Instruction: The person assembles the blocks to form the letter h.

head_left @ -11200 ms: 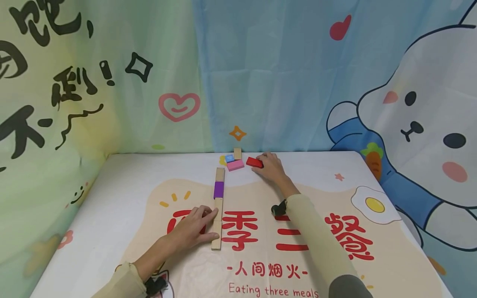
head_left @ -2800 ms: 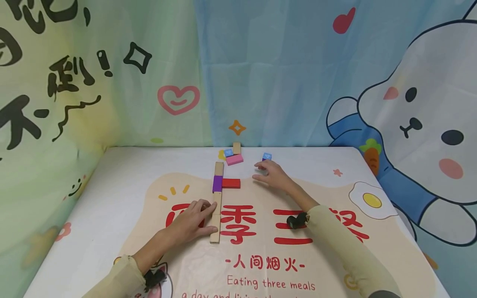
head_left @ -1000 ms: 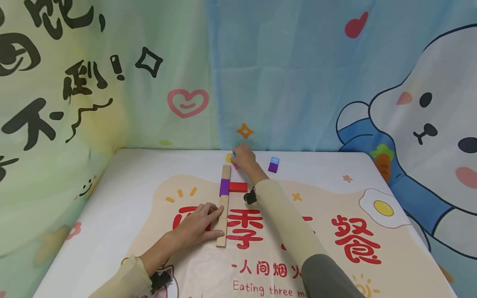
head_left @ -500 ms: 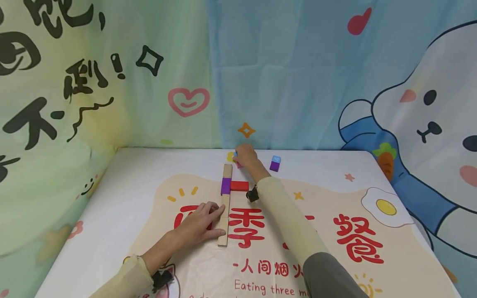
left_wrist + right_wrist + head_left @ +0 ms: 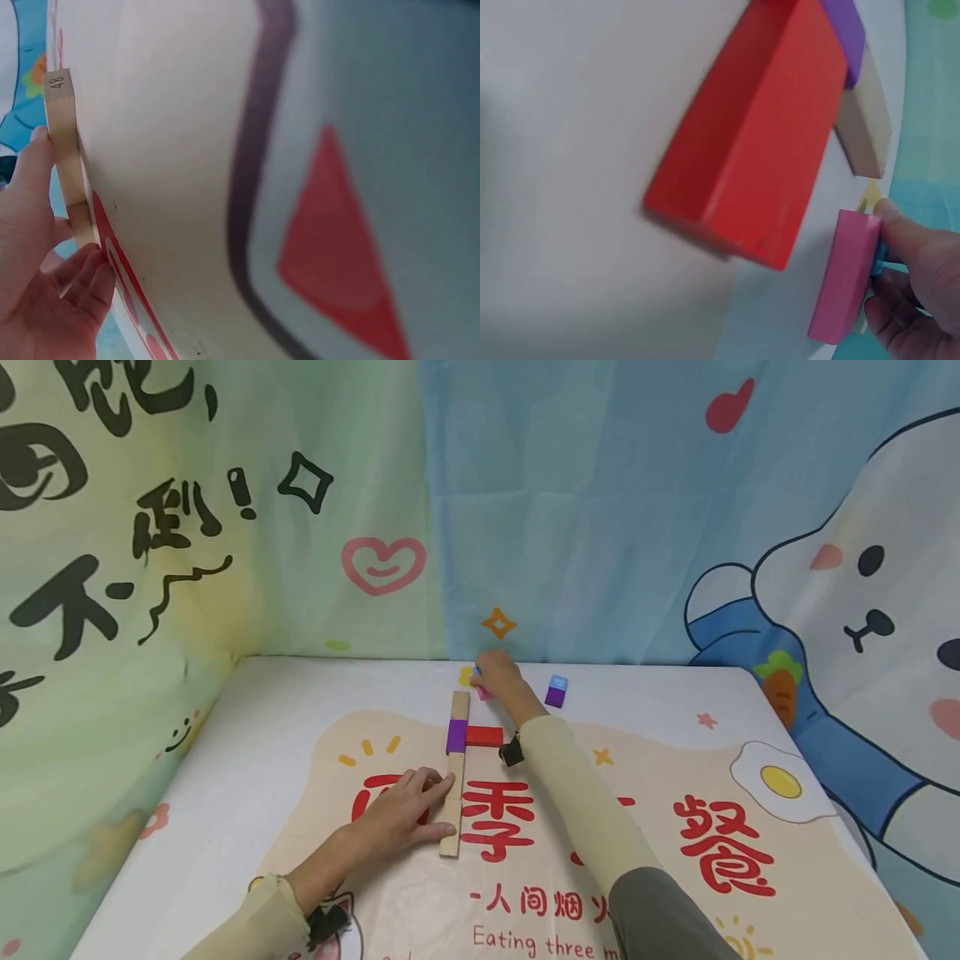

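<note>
My left hand (image 5: pixel 408 810) lies at the left side of a row of blocks, its thumb and index fingertips resting on two plain wooden blocks (image 5: pixel 453 818). The nearer end carries the number 48 in the left wrist view. Further along the row come a purple block (image 5: pixel 457 737) and another wooden block (image 5: pixel 461 705). A red block (image 5: pixel 484 737) juts right from the purple one. At the back, my right hand (image 5: pixel 498 673) pinches a small blue block (image 5: pixel 880 257) between thumb and fingers, just behind a pink block (image 5: pixel 845 277). The hand mostly hides this cluster in the head view.
A light blue block with a purple side (image 5: pixel 557 691) stands at the back, right of the right hand. A yellow shape (image 5: pixel 467 676) shows left of that hand. The printed tablecloth (image 5: pixel 615 927) reaches back to a hanging cartoon curtain (image 5: pixel 570 510).
Earlier, my right hand gripped the red block, which now lies against the purple one. The hand then moved from beside the blue-and-purple block left to the pink and blue cluster. My left hand stays put.
</note>
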`<state>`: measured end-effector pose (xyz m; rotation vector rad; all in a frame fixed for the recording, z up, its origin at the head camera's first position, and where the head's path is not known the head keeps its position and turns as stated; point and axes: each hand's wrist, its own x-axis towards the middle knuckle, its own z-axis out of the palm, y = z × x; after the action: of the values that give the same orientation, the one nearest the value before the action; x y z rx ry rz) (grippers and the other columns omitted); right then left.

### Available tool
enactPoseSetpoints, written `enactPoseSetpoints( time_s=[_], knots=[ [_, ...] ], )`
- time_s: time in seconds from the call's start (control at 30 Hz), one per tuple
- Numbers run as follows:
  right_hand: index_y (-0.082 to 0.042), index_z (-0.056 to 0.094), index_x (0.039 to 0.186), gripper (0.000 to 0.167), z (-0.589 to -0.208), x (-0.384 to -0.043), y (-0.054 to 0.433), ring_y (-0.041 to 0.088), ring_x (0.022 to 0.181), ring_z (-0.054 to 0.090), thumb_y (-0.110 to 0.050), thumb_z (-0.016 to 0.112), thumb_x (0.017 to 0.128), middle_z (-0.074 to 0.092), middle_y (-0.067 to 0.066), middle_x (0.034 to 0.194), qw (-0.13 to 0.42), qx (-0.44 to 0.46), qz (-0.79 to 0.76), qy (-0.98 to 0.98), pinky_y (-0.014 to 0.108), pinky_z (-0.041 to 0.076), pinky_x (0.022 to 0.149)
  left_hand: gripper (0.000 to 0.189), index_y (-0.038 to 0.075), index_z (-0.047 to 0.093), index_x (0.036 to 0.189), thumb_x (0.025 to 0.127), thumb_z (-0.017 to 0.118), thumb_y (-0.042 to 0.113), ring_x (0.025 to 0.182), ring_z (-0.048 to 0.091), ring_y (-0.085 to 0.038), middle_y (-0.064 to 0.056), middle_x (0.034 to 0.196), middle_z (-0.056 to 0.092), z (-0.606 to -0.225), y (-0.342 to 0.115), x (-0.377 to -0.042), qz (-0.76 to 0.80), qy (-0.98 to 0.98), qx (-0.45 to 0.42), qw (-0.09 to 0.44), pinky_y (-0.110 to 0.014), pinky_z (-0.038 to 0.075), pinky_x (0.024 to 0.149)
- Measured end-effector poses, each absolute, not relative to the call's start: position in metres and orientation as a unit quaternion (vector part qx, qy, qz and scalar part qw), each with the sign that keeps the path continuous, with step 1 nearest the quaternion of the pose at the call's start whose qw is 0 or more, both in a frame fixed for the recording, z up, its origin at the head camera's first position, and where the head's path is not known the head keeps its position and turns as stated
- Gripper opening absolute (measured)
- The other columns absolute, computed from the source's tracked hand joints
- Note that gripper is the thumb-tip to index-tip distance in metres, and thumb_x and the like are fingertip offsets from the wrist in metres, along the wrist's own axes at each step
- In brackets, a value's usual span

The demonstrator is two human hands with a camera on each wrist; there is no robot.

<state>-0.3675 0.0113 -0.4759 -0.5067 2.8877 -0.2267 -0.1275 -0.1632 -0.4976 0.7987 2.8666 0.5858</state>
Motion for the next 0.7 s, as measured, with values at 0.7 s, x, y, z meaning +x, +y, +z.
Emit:
enactPoseSetpoints(
  time_s=[0.7],
  knots=[
    [-0.003, 0.059, 0.129, 0.040, -0.460, -0.341, 0.043, 0.025, 0.103, 0.056, -0.030, 0.056, 0.099, 0.057, 0.014, 0.117, 0.024, -0.295, -0.148, 0.944, 0.038, 0.050, 0.095, 0.077, 0.017, 0.040, 0.149, 0.086, 0.065, 0.054, 0.107, 0.044, -0.012, -0.004, 0.132, 0.049, -0.497, -0.164, -0.127, 0.199, 0.943, 0.262, 0.058, -0.022, 0.052, 0.078]
  ],
)
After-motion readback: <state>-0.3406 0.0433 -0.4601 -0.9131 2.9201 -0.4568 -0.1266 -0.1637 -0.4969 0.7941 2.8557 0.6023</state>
